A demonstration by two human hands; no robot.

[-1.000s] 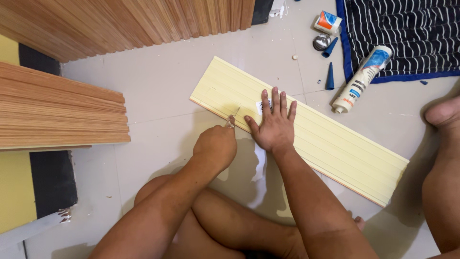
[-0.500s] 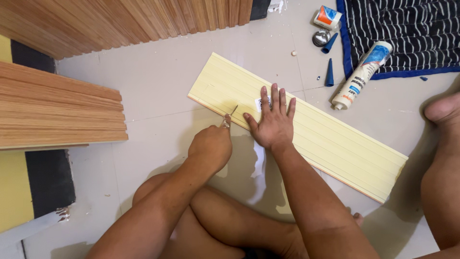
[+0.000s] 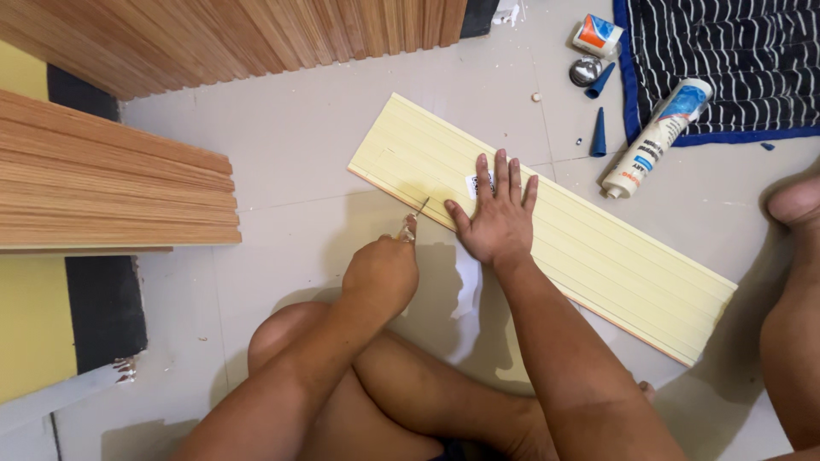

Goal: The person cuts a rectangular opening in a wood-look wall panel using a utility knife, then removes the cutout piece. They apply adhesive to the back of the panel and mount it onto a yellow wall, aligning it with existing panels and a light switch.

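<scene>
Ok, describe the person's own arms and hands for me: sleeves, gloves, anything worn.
Both forearms are bare from the bottom edge of the view up to the hands, with no sleeve in sight. The left hand and the right hand wear no gloves. No watch, bracelet or ring shows on either wrist or on the right hand's spread fingers. The left hand's fingers are curled out of sight, so rings there cannot be ruled out.

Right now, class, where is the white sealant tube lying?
In the head view, the sealant tube lies on the floor at upper right, half on the striped mat's edge, beside a blue nozzle, beyond the pale yellow panel.
</scene>
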